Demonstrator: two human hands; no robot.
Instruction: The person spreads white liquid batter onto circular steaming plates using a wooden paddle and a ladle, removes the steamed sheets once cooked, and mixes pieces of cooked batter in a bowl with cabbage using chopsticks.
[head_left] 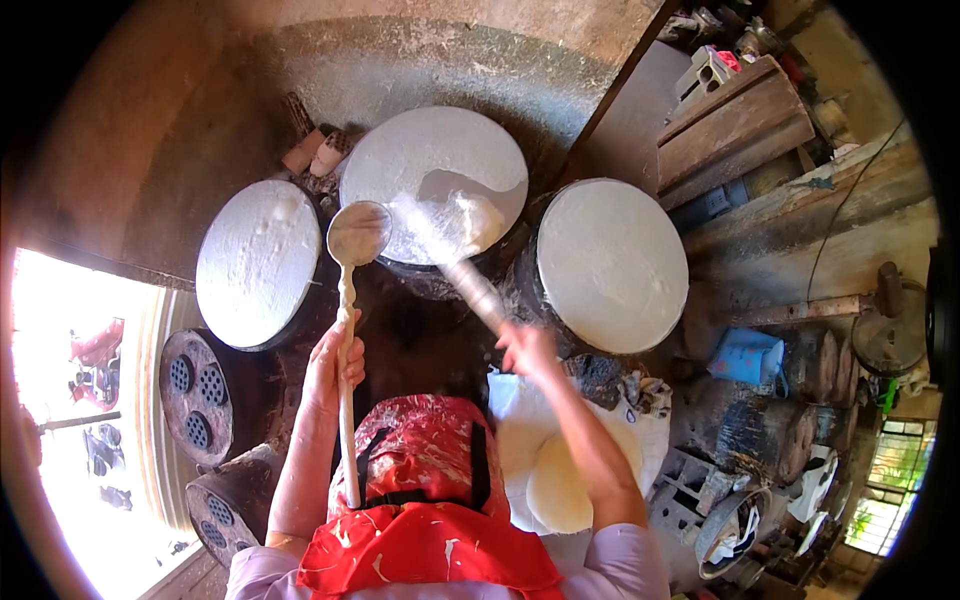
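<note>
My left hand [334, 366] is closed round the long handle of a ladle [360, 232], its round bowl raised at the near left of the middle griddle. Thick batter clings to the upper part of the handle. My right hand [527, 350] grips the pale handle of a tool [476, 293], whose head is smeared by motion over the middle round griddle [415, 150]. White batter covers most of that griddle, with a grey bare patch and a creamy clump beside the tool. Two more white-coated round griddles stand left [258, 265] and right [612, 265] of it.
Pale round sheets [572, 485] lie on a white cloth right of my red apron [420, 450]. Drums holding perforated briquettes [205, 390] stand at the left. Bricks [312, 152] sit by the back wall. A blue bag [748, 358], dark drums and wooden boards [735, 125] crowd the right.
</note>
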